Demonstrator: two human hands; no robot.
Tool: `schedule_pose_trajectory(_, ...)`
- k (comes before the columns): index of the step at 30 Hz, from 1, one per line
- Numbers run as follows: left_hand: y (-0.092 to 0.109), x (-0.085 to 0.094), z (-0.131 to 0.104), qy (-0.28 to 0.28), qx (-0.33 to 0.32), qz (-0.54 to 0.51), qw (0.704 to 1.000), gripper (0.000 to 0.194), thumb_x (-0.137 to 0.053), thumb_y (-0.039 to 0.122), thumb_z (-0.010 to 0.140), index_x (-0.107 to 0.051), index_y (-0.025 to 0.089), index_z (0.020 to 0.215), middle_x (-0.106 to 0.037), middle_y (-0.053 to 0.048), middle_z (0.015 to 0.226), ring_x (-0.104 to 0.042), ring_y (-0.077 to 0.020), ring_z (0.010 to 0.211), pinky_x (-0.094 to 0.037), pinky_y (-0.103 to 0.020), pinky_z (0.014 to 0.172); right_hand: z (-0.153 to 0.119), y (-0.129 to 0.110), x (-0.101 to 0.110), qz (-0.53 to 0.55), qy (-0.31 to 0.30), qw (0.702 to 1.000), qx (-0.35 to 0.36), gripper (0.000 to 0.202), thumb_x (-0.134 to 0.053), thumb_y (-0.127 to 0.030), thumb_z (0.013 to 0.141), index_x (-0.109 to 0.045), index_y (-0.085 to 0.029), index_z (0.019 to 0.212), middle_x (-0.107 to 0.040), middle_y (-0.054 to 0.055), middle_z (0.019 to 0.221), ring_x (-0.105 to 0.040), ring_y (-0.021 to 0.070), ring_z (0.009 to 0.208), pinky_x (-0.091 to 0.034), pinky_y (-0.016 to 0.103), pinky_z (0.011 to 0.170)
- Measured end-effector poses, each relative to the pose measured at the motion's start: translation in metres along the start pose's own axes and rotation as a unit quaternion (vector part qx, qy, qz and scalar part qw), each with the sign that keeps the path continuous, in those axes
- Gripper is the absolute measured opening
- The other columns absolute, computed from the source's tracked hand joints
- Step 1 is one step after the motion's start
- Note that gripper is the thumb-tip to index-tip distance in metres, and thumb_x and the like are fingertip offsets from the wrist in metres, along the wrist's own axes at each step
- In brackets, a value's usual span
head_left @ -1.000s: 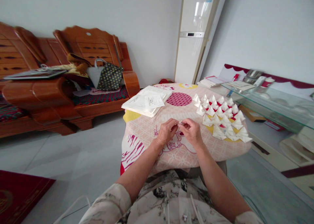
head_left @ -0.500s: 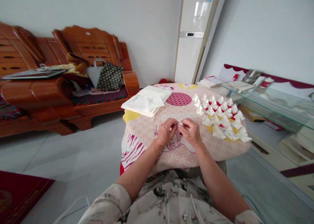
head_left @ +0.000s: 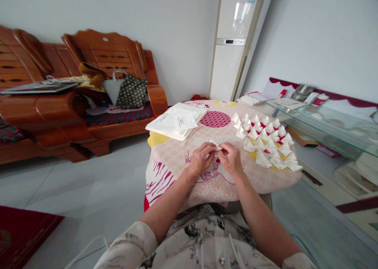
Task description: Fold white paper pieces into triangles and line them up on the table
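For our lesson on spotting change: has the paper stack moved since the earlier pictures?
No: judged against the pink circle, the paper stack lies as before, on the circle's left.

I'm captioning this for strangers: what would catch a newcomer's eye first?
Probably the rows of folded white pieces on the right of the patterned tablecloth. Then the left hand and right hand, meeting near its middle with a small white piece pinched between them. Beyond, at left, stands a carved wooden bench.

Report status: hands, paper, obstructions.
Left hand, right hand pinching small white paper over tablecloth. Paper partly hidden by hands. Folded papers right, paper stack left; neither in the way.
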State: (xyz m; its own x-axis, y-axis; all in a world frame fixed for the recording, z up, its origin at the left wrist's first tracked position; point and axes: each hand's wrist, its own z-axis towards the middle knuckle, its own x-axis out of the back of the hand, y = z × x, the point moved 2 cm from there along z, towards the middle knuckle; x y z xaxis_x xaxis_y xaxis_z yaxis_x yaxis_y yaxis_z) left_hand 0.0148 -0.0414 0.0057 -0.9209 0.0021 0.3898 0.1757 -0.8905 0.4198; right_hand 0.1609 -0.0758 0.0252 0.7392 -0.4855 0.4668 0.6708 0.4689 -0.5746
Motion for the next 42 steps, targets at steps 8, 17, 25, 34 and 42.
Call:
schedule_pose_trajectory(8, -0.010, 0.003, 0.006, -0.035, 0.081, -0.064, 0.994, 0.019, -0.049, 0.019, 0.098, -0.067, 0.016, 0.105, -0.069, -0.008, 0.098, -0.066, -0.0170, 0.093, -0.053, -0.029, 0.081, 0.001, -0.004, 0.001, 0.015, -0.051, 0.998, 0.032, 0.013, -0.053, -0.017, 0.081, -0.057, -0.020, 0.069, -0.059, 0.003, 0.070, -0.055, 0.0178, 0.068, -0.041, 0.030, 0.065)
schedule_pose_trajectory(17, -0.017, 0.001, 0.003, -0.032, 0.130, -0.049, 0.990, 0.013, -0.053, 0.018, 0.092, -0.063, 0.017, 0.085, -0.061, 0.000, 0.073, -0.056, -0.0122, 0.066, -0.045, -0.024, 0.065, -0.001, 0.002, -0.001, 0.003, -0.044, 0.998, 0.037, 0.011, -0.054, -0.016, 0.081, -0.059, -0.021, 0.073, -0.061, 0.004, 0.073, -0.056, 0.0185, 0.069, -0.043, 0.030, 0.065)
schedule_pose_trajectory(25, -0.016, 0.001, 0.003, -0.034, 0.122, -0.063, 0.990, 0.014, -0.052, 0.021, 0.093, -0.062, 0.017, 0.085, -0.061, -0.001, 0.074, -0.056, -0.0125, 0.068, -0.045, -0.024, 0.066, -0.005, -0.003, 0.002, 0.012, -0.033, 0.999, 0.037, 0.010, -0.052, -0.020, 0.085, -0.062, -0.021, 0.084, -0.065, 0.005, 0.081, -0.057, 0.0177, 0.069, -0.045, 0.029, 0.065)
schedule_pose_trajectory(34, -0.012, 0.005, 0.003, -0.057, 0.150, -0.090, 0.983, 0.025, -0.059, 0.039, 0.094, -0.065, 0.015, 0.090, -0.064, -0.001, 0.075, -0.056, -0.0115, 0.065, -0.044, -0.023, 0.061, -0.004, 0.002, 0.003, 0.064, -0.034, 0.997, -0.020, 0.009, -0.062, -0.027, 0.082, -0.065, -0.020, 0.077, -0.067, 0.004, 0.076, -0.060, 0.0172, 0.068, -0.048, 0.029, 0.062)
schedule_pose_trajectory(42, -0.014, 0.005, 0.004, -0.049, 0.130, -0.097, 0.986, 0.031, -0.057, 0.042, 0.096, -0.066, 0.015, 0.084, -0.065, -0.003, 0.077, -0.057, -0.0125, 0.067, -0.043, -0.024, 0.062, -0.011, 0.020, 0.002, 0.317, -0.095, 0.916, -0.227, 0.024, -0.075, -0.037, 0.071, -0.069, -0.019, 0.084, -0.070, 0.001, 0.070, -0.065, 0.0158, 0.054, -0.053, 0.027, 0.052)
